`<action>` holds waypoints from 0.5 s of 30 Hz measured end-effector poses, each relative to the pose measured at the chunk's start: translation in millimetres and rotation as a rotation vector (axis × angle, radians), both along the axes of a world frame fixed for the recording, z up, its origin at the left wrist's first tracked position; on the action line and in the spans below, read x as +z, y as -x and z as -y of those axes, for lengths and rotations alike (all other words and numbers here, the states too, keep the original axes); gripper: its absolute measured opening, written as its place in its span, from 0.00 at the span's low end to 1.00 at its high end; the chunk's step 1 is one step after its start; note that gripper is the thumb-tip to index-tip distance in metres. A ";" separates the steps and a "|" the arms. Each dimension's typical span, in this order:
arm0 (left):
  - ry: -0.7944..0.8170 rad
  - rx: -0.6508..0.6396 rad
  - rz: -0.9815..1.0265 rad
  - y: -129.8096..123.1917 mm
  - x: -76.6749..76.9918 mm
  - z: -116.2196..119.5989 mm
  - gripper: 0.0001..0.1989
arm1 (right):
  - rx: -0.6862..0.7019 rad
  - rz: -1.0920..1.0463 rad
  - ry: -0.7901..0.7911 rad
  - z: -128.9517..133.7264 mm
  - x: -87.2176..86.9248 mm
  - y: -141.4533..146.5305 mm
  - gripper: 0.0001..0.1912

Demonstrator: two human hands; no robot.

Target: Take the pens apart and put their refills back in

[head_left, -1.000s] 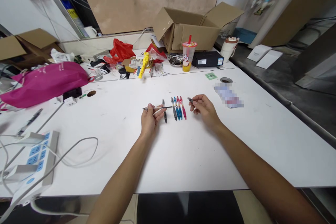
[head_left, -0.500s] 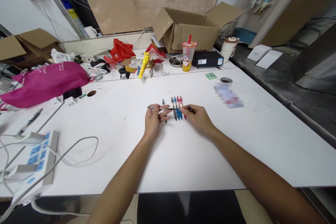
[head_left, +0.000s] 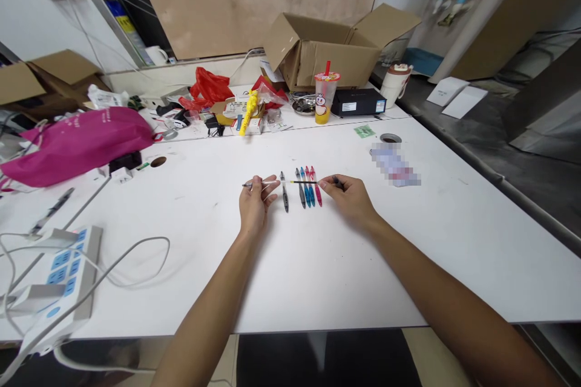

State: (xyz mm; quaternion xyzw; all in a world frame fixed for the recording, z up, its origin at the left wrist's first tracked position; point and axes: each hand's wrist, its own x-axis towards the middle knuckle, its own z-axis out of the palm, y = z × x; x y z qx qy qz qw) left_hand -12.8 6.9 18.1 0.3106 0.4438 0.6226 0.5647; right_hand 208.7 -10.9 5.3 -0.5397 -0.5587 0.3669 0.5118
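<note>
My left hand (head_left: 254, 208) is closed on the clear upper barrel of a pen (head_left: 247, 185), held level over the table. Out of the barrel toward the right runs a thin pen refill (head_left: 302, 182), its ink part black. My right hand (head_left: 349, 196) pinches the refill's right end between thumb and finger. A dark pen grip section (head_left: 338, 182) is also tucked in that hand. Under the refill, a black pen (head_left: 285, 193) lies apart on the left. Beside it is a row of several pens, among them a dark one (head_left: 302, 196), blue ones (head_left: 310, 196) and a pink one (head_left: 318, 196).
A power strip (head_left: 75, 278) with loose white cables lies on the left, near another pen (head_left: 52, 211). At the back stand a magenta bag (head_left: 86, 142), a drink cup (head_left: 322, 103) and a cardboard box (head_left: 336, 60). A tape roll (head_left: 391, 138) rests at the right.
My hands have moved apart, the left one to the left and the right one slightly right. More of the refill now shows between them, drawn farther out of the barrel.
</note>
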 end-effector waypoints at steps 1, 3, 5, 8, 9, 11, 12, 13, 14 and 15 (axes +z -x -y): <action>-0.002 -0.016 0.000 -1.6 -0.3 0.7 0.14 | 0.005 0.009 0.002 0.2 -0.2 0.3 0.21; -0.005 -0.047 -0.004 -5.8 -1.5 2.8 0.14 | 0.016 0.023 0.004 1.3 -0.5 2.4 0.22; -0.002 -0.091 -0.011 -10.6 -3.5 5.6 0.15 | 0.037 0.030 0.013 3.2 -0.8 6.1 0.22; 0.018 -0.189 -0.005 -16.4 -6.4 9.7 0.17 | 0.102 0.037 0.031 6.5 -1.2 12.2 0.23; 0.021 -0.211 0.001 -17.4 -7.0 10.6 0.18 | 0.122 0.044 0.033 7.2 -1.2 13.6 0.23; 0.019 -0.224 0.010 -17.4 -7.5 10.9 0.18 | 0.145 0.051 0.021 7.8 -1.0 14.2 0.24; 0.017 -0.217 0.015 -16.6 -7.4 10.4 0.18 | 0.147 0.046 0.011 7.5 -0.8 13.3 0.25; 0.016 -0.206 0.018 -15.4 -7.2 9.5 0.17 | 0.145 0.035 0.001 7.0 -0.6 11.9 0.26; 0.017 -0.196 0.021 -13.9 -6.7 8.5 0.17 | 0.142 0.023 -0.007 6.3 -0.4 9.9 0.26; 0.018 -0.185 0.023 -12.5 -6.3 7.4 0.17 | 0.141 0.021 -0.012 5.5 -0.3 7.8 0.26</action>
